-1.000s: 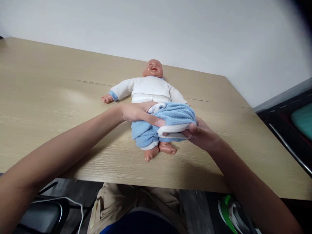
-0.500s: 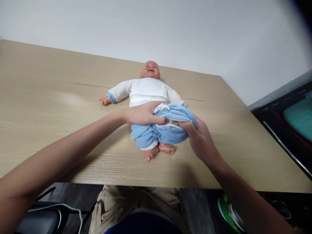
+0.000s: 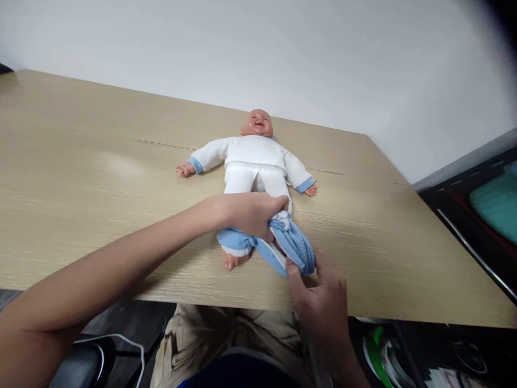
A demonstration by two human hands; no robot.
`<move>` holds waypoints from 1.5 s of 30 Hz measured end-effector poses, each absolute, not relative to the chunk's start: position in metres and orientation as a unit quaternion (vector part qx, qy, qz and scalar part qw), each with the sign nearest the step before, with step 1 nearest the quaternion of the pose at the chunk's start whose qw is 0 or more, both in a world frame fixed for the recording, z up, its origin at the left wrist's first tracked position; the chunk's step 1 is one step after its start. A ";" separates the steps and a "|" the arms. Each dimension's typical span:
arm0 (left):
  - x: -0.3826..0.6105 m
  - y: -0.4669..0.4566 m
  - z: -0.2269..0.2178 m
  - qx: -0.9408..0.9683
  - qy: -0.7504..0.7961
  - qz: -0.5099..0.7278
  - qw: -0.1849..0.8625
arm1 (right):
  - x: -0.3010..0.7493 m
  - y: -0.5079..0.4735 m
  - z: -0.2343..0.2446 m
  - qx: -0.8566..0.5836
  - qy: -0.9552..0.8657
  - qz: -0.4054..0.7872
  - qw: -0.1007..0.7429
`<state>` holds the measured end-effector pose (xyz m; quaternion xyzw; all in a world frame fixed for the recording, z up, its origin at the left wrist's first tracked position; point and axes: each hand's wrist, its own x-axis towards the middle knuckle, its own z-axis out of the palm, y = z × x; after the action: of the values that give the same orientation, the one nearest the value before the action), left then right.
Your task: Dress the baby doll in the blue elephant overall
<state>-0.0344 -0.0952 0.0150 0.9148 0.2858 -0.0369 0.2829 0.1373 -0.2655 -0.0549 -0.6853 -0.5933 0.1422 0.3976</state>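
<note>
A baby doll in a white top lies on its back on the wooden table, head toward the wall. Its light blue fleece trousers are bunched down around the lower legs, baring the white cloth body. My left hand is closed on the bunched trousers over the doll's left-side leg. My right hand pinches the blue fabric near the table's front edge. One bare foot sticks out below the cuff.
A white wall stands behind the table. At the right is a dark shelf with a teal thing in it. Below the table edge are my lap, a black chair with a white cable and a green-and-white object.
Both hands have pulled the blue trousers from the doll's waist down to its lower legs. The doll's white torso and right hand now show.
</note>
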 end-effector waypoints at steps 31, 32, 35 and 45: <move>-0.051 -0.095 0.013 0.824 0.244 0.210 0.466 | 0.183 -0.203 -0.043 -0.543 -0.508 0.407 0.531; -0.051 -0.095 0.013 0.825 0.245 0.206 0.465 | 0.184 -0.200 -0.044 -0.541 -0.510 0.405 0.532; -0.053 -0.094 0.014 0.820 0.256 0.192 0.474 | 0.191 -0.191 -0.045 -0.512 -0.547 0.414 0.518; -0.059 -0.102 0.017 0.830 0.294 0.142 0.453 | 0.232 -0.144 -0.016 -0.402 -0.765 0.415 0.283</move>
<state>-0.0591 -0.1024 0.0166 0.8299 0.2936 0.1423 0.4526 0.2324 -0.1442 -0.0156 -0.4022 -0.7654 0.4149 0.2832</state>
